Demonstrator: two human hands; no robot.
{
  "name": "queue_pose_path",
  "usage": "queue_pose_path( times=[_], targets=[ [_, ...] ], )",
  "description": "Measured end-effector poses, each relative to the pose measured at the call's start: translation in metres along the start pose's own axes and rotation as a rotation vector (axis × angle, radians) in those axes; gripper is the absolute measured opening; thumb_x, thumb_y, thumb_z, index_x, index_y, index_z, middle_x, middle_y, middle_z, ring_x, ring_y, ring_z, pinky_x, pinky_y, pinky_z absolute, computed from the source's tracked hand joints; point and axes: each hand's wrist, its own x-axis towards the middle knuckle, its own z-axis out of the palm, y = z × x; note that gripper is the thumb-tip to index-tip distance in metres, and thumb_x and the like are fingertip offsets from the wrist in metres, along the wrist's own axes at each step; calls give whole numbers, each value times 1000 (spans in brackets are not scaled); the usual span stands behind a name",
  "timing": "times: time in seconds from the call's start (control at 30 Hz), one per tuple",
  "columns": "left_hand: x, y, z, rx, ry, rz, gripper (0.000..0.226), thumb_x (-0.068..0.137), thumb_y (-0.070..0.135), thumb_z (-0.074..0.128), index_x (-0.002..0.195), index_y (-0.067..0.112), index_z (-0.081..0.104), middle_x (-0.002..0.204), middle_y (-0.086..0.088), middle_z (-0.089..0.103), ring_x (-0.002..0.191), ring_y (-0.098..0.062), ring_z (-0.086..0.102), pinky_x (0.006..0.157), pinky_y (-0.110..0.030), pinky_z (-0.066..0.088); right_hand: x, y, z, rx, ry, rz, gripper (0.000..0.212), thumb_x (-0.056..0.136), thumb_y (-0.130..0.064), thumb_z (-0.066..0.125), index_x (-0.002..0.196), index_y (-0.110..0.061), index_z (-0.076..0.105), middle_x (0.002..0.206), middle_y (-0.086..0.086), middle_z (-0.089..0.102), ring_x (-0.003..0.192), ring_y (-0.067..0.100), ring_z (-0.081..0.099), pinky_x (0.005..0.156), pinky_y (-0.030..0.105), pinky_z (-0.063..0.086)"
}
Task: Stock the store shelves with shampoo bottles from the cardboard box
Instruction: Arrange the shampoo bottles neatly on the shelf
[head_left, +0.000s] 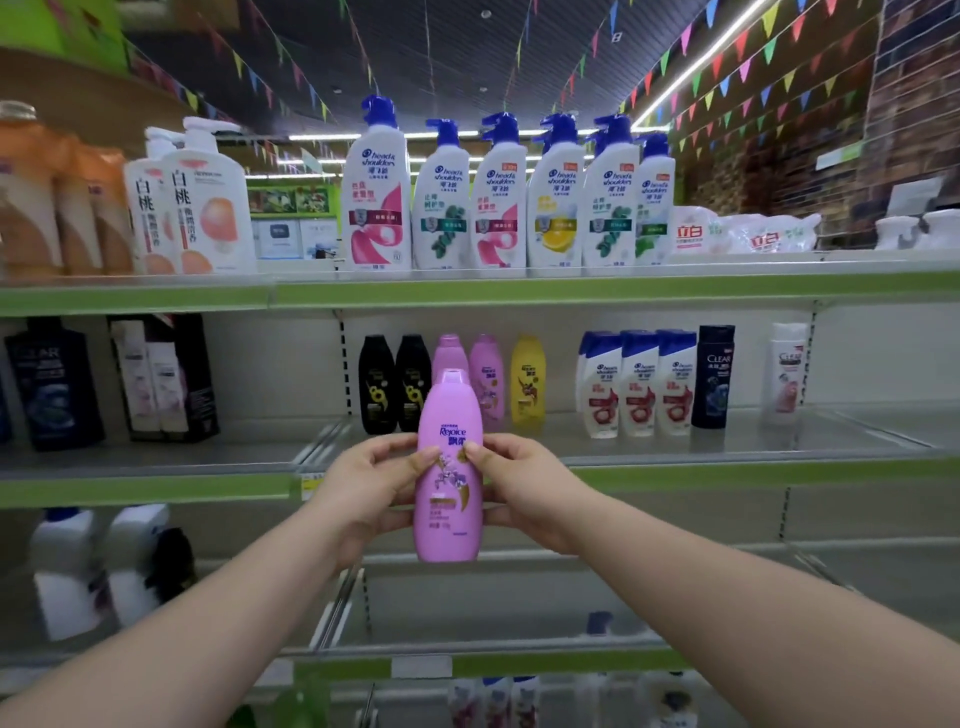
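Left hand (363, 488) at 9 o'clock, right hand (530, 493) at 3, fingers curled round pink shampoo bottle (449, 483), thumbs pinching label. Upright, long axis 6–12, cap at 12, mid-air short of middle shelf (727, 441). Matching pink bottles (487, 376) dead ahead at 12; neither hand nearer.

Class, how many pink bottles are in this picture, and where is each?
3. One pink bottle is gripped by the left hand and right hand. Two stand on the middle shelf: one partly behind the held one, one beside the yellow bottle. More may hide behind.
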Motion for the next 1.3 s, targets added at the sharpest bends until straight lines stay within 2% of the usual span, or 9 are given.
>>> queue_pose_path(
  times=[0.1, 0.2, 0.27, 0.57, 0.73, 0.9, 1.13, 1.2, 1.3],
  targets=[
    [7, 3, -3, -49, 66, -2, 32, 78, 16, 71, 108, 13, 61, 81, -5, 76, 62, -17, 71, 51, -29, 56, 14, -3, -6, -10, -67, 0, 19, 94, -20, 55, 109, -7, 59, 98, 7, 68, 84, 19, 69, 72, 34, 59],
    [15, 8, -11, -59, 139, 10, 31, 79, 15, 70, 108, 13, 60, 81, -6, 76, 62, -18, 71, 50, -29, 56, 23, -3, -15, -63, -100, 16, 26, 92, -17, 59, 116, -6, 56, 102, 7, 68, 91, 20, 69, 81, 38, 58],
    [21, 9, -14, -54, 183, 17, 33, 79, 16, 70, 110, 13, 59, 80, -6, 76, 62, -18, 71, 50, -30, 56, 30, -2, -21, -106, -125, 23, 26, 91, -16, 60, 116, -8, 56, 100, 4, 67, 87, 15, 69, 79, 36, 57],
    [39, -8, 3, -87, 244, -5, 29, 82, 15, 69, 110, 13, 61, 75, -3, 75, 56, -16, 70, 47, -26, 54, 49, 11, -47, -151, -150, 29, 24, 90, -20, 63, 112, -10, 60, 99, 1, 68, 83, 13, 69, 82, 39, 56],
    [55, -12, 26, -74, 198, -9, 32, 81, 15, 70, 111, 12, 60, 84, -6, 76, 65, -19, 72, 52, -31, 56, 52, 15, -65, -155, -79, 21, 21, 87, -26, 66, 104, -14, 62, 93, -3, 70, 77, 9, 69, 72, 33, 56],
    [79, -20, 55, -116, 149, -3, 32, 83, 14, 68, 114, 9, 60, 94, -8, 74, 68, -18, 72, 54, -32, 57, 58, 7, -92, -193, 31, -26, 23, 86, -22, 68, 104, -9, 63, 94, 3, 71, 82, 13, 68, 78, 37, 57],
    [117, -30, 83, -125, 45, -10, 33, 83, 14, 69, 115, 9, 60, 101, -12, 73, 80, -24, 73, 66, -39, 59, 62, -1, -129, -214, 160, -43, 18, 85, -17, 68, 102, -12, 64, 89, 0, 72, 78, 9, 70, 65, 27, 56],
    [128, -29, 91, -138, -4, -14, 31, 83, 12, 69, 113, 9, 61, 95, -11, 74, 78, -24, 73, 61, -37, 59, 63, -3, -137, -224, 209, -56, 17, 85, -16, 68, 101, -12, 64, 86, -1, 72, 76, 8, 70, 61, 26, 54],
    [146, -26, 100, -151, -74, -3, 30, 81, 11, 71, 109, 13, 61, 89, -7, 76, 74, -22, 73, 56, -31, 57, 68, -13, -146, -281, 279, -59, 17, 85, -16, 69, 101, -14, 65, 90, 0, 71, 83, 12, 69, 68, 30, 55]
  ],
)
